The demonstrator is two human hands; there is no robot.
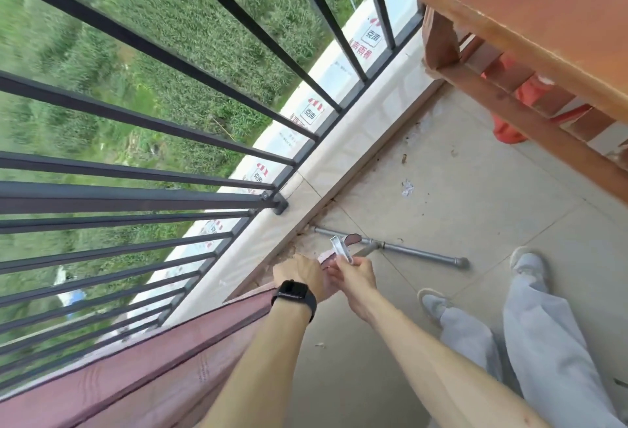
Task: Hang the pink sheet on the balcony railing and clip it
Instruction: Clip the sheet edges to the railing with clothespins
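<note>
Since the pink sheet (153,370) already lies draped along the balcony railing (136,196), the hanging part looks done and the clipping is what remains. The sheet's far end gathers at the left hand (299,273), whose fingers curl around the fabric's edge. The right hand (358,276), just beside the left, pinches a pale clip (339,251) between thumb and fingers, its end pointing up. No clip shows fastened on the cloth yet, so I judge the task a little past halfway.

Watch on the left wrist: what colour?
The watch is black, strap and face alike; the head view shows it best.
</note>
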